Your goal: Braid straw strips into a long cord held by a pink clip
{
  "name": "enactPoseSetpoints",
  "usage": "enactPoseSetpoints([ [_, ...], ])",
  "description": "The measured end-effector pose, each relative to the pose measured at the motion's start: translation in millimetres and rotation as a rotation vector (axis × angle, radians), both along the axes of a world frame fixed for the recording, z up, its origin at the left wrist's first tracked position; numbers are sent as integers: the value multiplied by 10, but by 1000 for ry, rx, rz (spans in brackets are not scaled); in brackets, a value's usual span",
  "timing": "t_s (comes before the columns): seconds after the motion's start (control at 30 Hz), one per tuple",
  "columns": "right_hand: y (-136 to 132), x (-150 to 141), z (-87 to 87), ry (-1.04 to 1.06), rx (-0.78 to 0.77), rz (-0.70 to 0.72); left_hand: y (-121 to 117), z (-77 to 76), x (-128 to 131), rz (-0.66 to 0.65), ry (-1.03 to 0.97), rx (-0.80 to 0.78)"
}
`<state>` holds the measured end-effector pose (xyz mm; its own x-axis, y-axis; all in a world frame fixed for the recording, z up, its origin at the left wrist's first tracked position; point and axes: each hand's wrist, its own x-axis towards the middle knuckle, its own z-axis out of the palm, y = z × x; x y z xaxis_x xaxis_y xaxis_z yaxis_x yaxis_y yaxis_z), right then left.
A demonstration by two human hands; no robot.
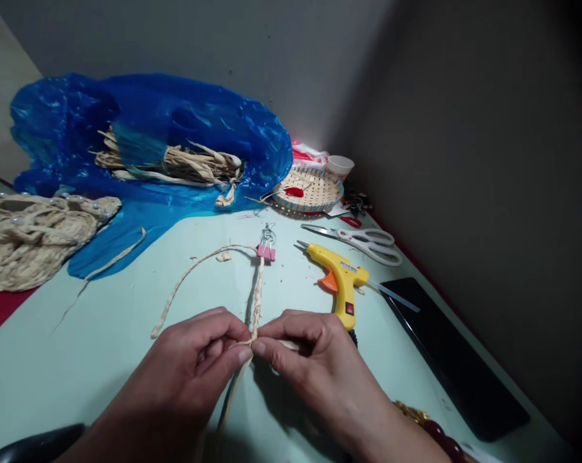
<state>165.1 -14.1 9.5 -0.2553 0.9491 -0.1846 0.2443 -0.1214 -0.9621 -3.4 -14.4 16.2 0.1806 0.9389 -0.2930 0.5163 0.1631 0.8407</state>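
A pale braid of dried plant fibre (258,292) runs toward me from a pink binder clip (266,252) on the table. My left hand (199,360) pinches strands at the braid's near end between thumb and forefinger. Close against it, my right hand (305,354) pinches the same spot from the other side, with a strand passing through its fingers. One loose strand (230,399) hangs down toward me below the thumbs. From the clip a thin twisted cord (187,273) curves out to the left and lies on the table.
At right lie a yellow glue gun (341,273), white-handled scissors (368,243) and a flat black object (457,360). Behind are a blue plastic bag (175,103) with fibre bundles (175,162) and a woven basket (319,190). Braided soles (40,247) with pearl beads sit at left.
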Motion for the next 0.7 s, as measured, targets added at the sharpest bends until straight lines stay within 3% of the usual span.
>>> enactPoseSetpoints([
  [0.13, -2, -29, 4, 40, -10, -65, -35, 15, -6, -14, 47, 69],
  [0.53, 3, -53, -10, 143, -47, -87, -36, 5, -92, -27, 90, 27],
  [0.6, -4, -54, -24, 172, -61, -71, -103, -45, -63, -30, 171, 104],
  [0.7, -12, -42, -41, 167, -32, -34, -220, -152, 11, -135, 301, 458],
])
